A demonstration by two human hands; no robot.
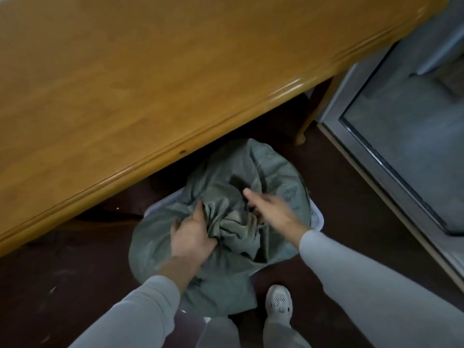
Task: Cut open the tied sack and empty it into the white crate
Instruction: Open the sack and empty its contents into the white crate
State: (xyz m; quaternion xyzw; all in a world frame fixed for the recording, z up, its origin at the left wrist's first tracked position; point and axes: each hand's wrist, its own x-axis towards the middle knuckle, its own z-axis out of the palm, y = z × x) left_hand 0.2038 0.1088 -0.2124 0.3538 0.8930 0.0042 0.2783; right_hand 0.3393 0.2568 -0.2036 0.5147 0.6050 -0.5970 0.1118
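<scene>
**Grey-green sack slumps over the white crate, left hand clamped on its gathered cloth**

Grey-green and matt, the sack (263, 172) lies as a soft, rounded heap on the dark floor (351, 222), just past the near edge of the wooden table (150, 71). Its cloth is loose and deeply creased, and the folds run in towards a twisted bunch near the middle. The left hand (193, 234) grips that bunch, with the fingers curled into the folds and the thumb lying over the top.

The right hand (266, 207) hangs over the sack's middle, smeared by motion. Its thumb sticks out and its fingertips sink among the creases, but I cannot tell whether they hold any cloth.

Almost all of the white crate (317, 218) is hidden under the sack. Only a pale, perforated strip of rim shows at the left and a rounded corner at the right. Whatever ties the sack cannot be made out.

The table top is glossy honey-coloured wood with a moulded, rounded edge, and one curved leg (308, 121) stands behind the sack. Grey knit sleeves cover both forearms. A pale perforated shoe (278, 301) stands just beside the sack's near edge. A metal-framed glass door (401, 121) runs along the right.
</scene>
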